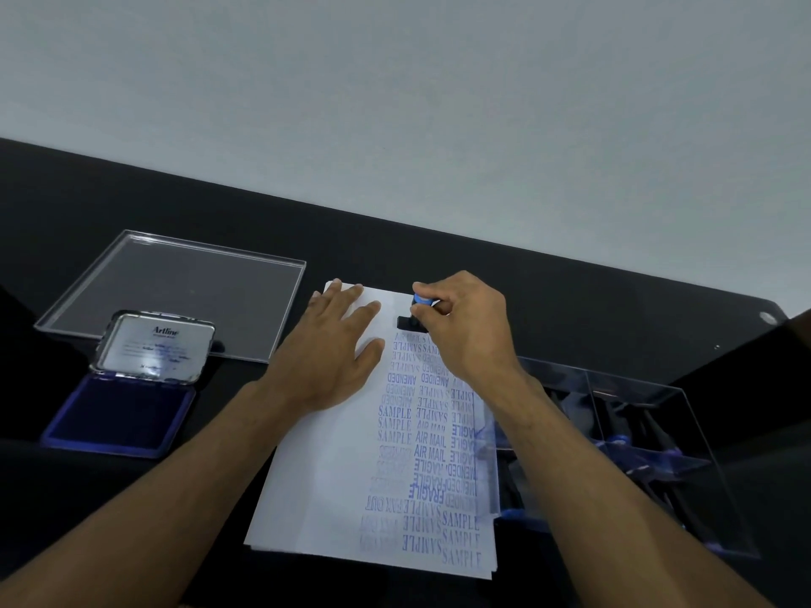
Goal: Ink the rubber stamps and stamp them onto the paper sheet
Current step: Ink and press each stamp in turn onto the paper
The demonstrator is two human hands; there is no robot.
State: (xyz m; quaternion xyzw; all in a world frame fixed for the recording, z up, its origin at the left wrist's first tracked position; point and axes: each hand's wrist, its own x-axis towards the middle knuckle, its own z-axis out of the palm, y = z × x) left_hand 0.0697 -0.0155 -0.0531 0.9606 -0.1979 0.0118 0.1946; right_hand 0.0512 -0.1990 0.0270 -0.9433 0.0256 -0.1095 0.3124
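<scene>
A white paper sheet [333,471] lies on the black table, its right half covered with blue stamped words such as SAMPLE, AIR MAIL and FRAGILE. My left hand [333,344] lies flat with straight fingers on the sheet's upper left part. My right hand [465,326] grips a black rubber stamp with a blue knob [417,311], whose base stands on the paper near the far edge. The blue ink pad [118,414] sits open at the left, its metal lid [153,348] raised.
A clear plastic lid [175,291] lies flat behind the ink pad. At the right stands a clear compartment box [636,441] holding several more stamps, touching the paper's right edge. The black table [570,291] ends at a pale wall.
</scene>
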